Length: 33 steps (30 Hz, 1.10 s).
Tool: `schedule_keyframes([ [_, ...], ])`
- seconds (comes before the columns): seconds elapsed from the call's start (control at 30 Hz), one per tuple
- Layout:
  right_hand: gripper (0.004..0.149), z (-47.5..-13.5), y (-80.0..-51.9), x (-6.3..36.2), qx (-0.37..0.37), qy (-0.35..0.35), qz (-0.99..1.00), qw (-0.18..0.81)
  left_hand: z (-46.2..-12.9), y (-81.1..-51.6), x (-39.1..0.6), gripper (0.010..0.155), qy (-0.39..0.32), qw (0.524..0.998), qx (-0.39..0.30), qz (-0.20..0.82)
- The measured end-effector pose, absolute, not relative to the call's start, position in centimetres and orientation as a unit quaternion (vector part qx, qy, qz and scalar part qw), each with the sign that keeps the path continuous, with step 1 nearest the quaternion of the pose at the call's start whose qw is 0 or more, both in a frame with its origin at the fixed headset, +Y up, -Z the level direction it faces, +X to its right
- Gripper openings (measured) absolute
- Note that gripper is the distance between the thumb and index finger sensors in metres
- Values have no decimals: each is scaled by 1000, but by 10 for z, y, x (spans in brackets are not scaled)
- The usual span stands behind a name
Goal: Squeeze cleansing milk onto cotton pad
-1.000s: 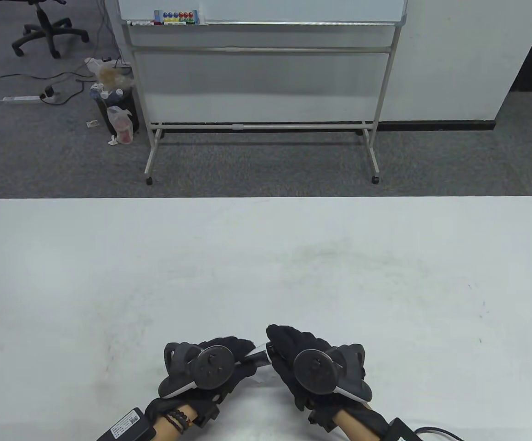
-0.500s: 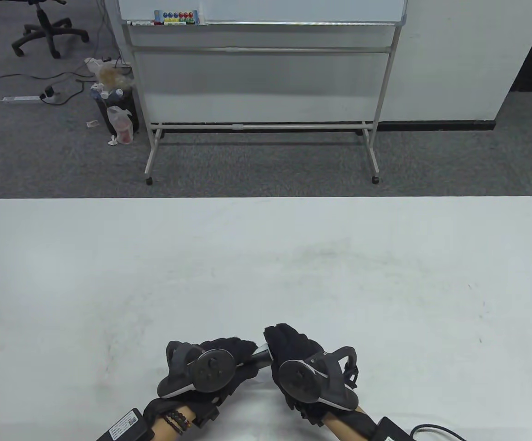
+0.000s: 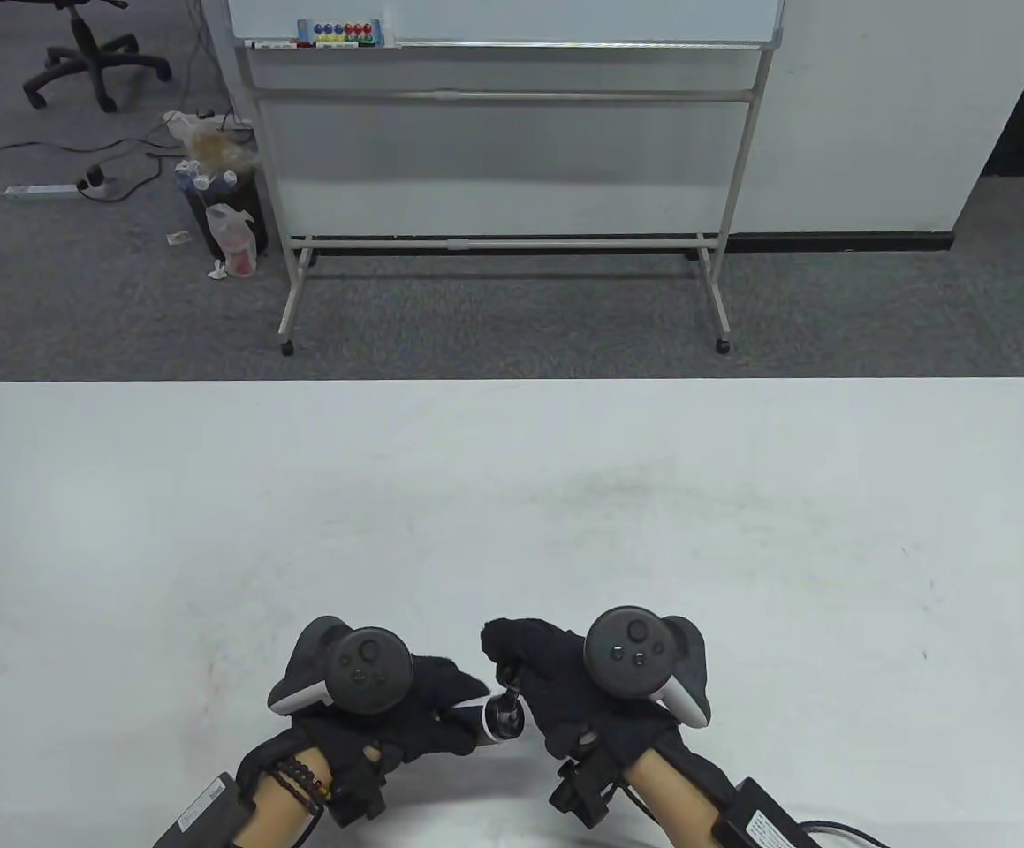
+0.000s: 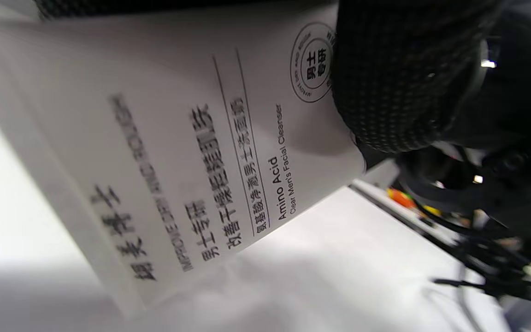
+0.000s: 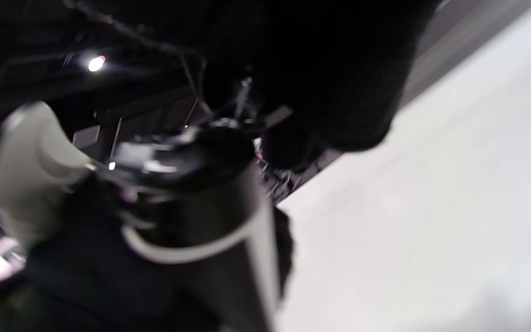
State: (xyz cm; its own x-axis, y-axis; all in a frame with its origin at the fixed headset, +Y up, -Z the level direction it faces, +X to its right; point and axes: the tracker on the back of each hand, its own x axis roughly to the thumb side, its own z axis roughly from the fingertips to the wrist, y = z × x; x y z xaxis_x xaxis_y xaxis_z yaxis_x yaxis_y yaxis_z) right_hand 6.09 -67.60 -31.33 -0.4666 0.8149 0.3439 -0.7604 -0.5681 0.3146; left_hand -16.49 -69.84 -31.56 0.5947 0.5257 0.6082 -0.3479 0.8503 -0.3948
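Holding white cleanser tube near table's front edge, left hand wraps body; right hand pinches dark cap. Tube likely light, soft, slick: grip mid-body, squeeze gently. Cotton pad not visible.

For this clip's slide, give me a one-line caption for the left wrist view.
Gloved left hand grips a white facial cleanser tube, tilted above the white table.
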Motion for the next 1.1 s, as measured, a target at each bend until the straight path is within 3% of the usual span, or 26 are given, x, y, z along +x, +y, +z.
schedule_keyframes([
  [0.17, 56, -325, -695, 85, 155, 4, 898, 411, -325, -692, -189, 52, -335, 898, -81, 274],
  [0.4, 61, -315, -727, 36, 217, 71, 966, 125, -337, -694, -224, 55, -264, 902, -35, 340],
  [0.57, 70, -309, -738, 2, 240, 59, 969, -23, -339, -695, -234, 56, -236, 904, -12, 356],
  [0.8, 62, -312, -753, -7, 217, 20, 975, -49, -342, -699, -239, 56, -217, 906, -2, 363],
  [0.93, 42, -316, -756, 3, 185, -9, 983, 1, -344, -704, -240, 56, -208, 910, -2, 360],
  [1.1, 39, -327, -745, 31, 131, 24, 986, 97, -343, -709, -235, 57, -205, 915, 2, 348],
])
